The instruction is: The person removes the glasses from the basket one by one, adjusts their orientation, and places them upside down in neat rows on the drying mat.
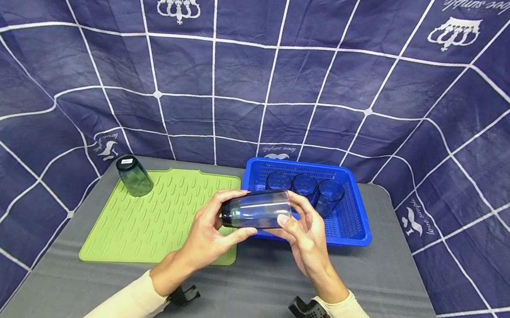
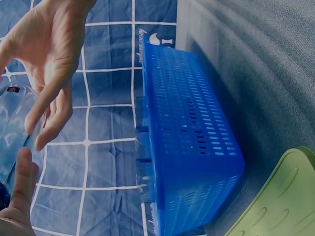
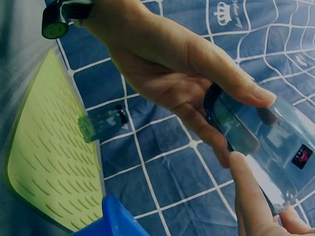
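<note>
A clear bluish drinking glass [image 1: 257,209] lies tilted on its side in the air between both hands, above the front of the blue basket. My left hand [image 1: 213,229] grips its thick dark base end, thumb below and fingers over the top. At the rim end, my right hand [image 1: 305,236] holds the glass between thumb and fingers. A small dark label on the glass [image 3: 301,156] shows in the right wrist view. Another glass [image 1: 135,177] stands upside down on the green mat [image 1: 153,221], a white sticker on its upturned base.
The blue perforated basket [image 1: 359,217] sits behind the hands at the right. Inside it, three glasses [image 1: 329,196] stand in a row along its back and middle. The mat lies to the left on a grey tabletop [image 1: 254,300]. Blue checked cloth [image 1: 243,70] hangs around the table.
</note>
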The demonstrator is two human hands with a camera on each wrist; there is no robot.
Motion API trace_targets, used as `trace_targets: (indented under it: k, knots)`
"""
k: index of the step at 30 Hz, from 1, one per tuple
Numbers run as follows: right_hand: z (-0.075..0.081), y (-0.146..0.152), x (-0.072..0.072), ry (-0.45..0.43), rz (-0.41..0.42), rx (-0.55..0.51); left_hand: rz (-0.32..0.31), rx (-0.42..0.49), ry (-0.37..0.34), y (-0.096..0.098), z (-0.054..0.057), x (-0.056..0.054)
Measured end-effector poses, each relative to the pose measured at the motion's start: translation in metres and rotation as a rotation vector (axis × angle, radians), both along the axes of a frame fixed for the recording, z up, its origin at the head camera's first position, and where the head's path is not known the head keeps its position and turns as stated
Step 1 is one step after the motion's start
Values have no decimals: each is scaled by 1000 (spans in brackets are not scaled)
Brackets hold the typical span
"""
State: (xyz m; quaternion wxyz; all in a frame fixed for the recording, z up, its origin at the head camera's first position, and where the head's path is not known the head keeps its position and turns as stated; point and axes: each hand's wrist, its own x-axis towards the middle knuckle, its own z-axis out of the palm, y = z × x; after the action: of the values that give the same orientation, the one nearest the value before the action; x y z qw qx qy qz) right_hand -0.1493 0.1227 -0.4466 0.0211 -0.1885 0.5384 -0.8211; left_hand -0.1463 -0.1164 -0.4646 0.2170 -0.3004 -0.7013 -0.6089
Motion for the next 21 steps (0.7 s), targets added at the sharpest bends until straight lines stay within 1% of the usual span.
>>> trace_targets:
  k: [4, 9, 11, 18, 21]
  knots:
    - [-1, 4, -2, 7, 3, 31, 25, -7, -2, -4, 0, 1]
    - [-4, 11, -4, 8, -37, 62, 66, -7, -12, -13, 1, 1]
    - [-4, 13, -4, 11, -48, 62, 75, -5, -14, -17, 1, 0]
    - [-5, 20, -10, 77, -64, 24, 105, 8, -21, -31, 0, -3]
    - [-6, 23, -12, 91, -73, 30, 129, 10, -8, -38, -1, -6]
